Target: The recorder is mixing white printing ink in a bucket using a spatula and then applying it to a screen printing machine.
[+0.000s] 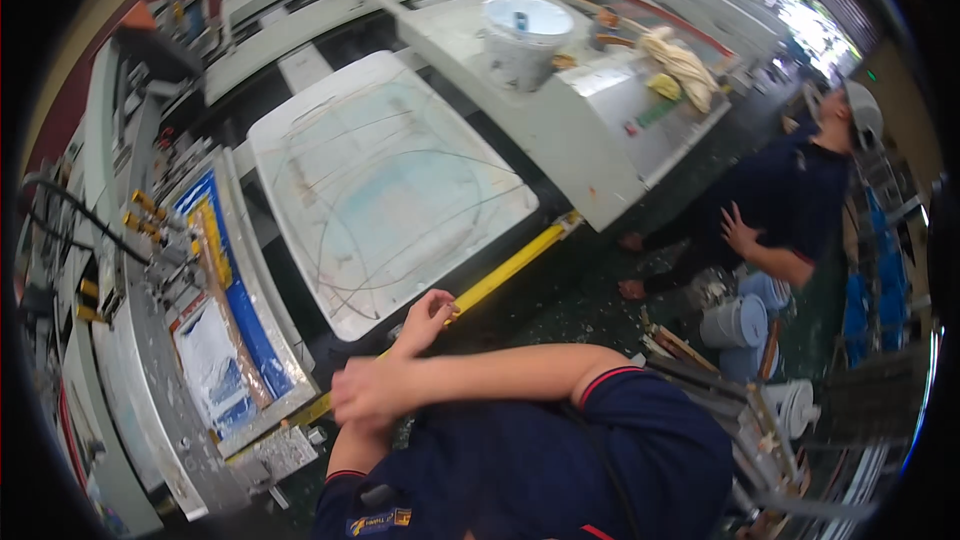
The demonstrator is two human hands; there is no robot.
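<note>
My left hand [425, 322] is held over the yellow edge bar [500, 275] of a printing machine. Its fingers are loosely bent and apart, and it appears to hold nothing. My right arm crosses my body, and my right hand [368, 392] lies over my left forearm. Motion blurs that hand, so its fingers cannot be made out. Just beyond my left hand lies a pale flat platen [400, 175] with rounded corners and thin curved lines on it. To the left is a framed printing screen [265, 360] with white, blue and yellow ink.
A white bucket [525, 50] stands on the machine's far housing, near a cream cloth [682, 70]. At the right a person [790, 180] in dark clothes and a cap stands with one hand raised. Several pails [735, 322] and wooden frames [735, 410] sit on the floor there.
</note>
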